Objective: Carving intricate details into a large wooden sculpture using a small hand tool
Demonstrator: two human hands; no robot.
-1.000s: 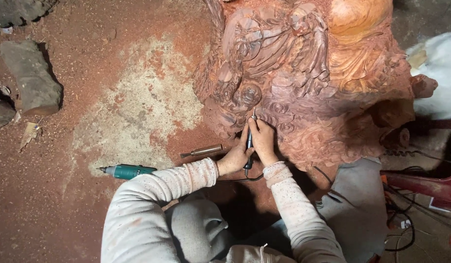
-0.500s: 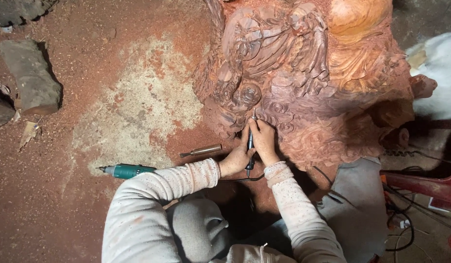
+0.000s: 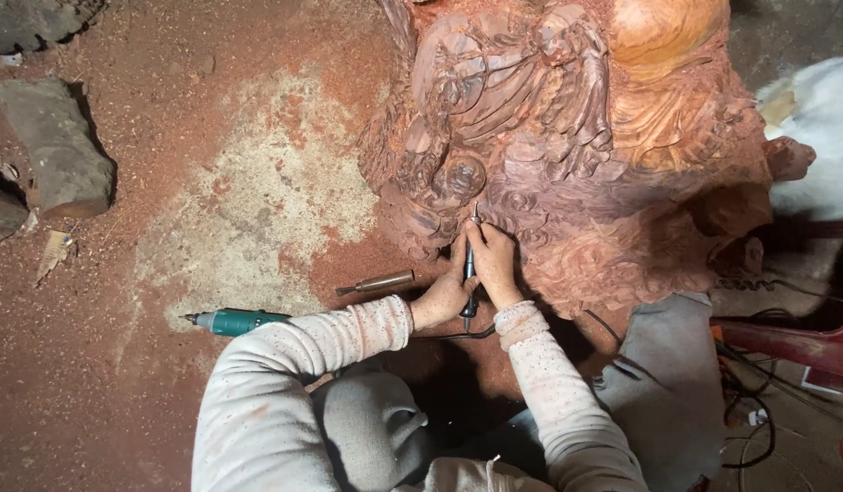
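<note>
A large reddish wood carving (image 3: 567, 137) with folds, scrolls and flower shapes fills the upper right. Both my hands hold a slim dark rotary carving tool (image 3: 470, 264), its tip against the carving's lower left edge. My left hand (image 3: 444, 292) wraps the tool's lower body. My right hand (image 3: 494, 260) grips it nearer the tip and rests on the wood. A black cord (image 3: 458, 335) runs from the tool under my wrists. My sleeves are pale and speckled.
On the red sawdust-covered floor lie a small metal chisel-like tool (image 3: 378, 282) and a teal power tool (image 3: 235, 321), left of my hands. Grey stones (image 3: 57, 146) sit at far left. Cables and a red object (image 3: 786, 342) lie at right, beside a grey cloth (image 3: 667, 383).
</note>
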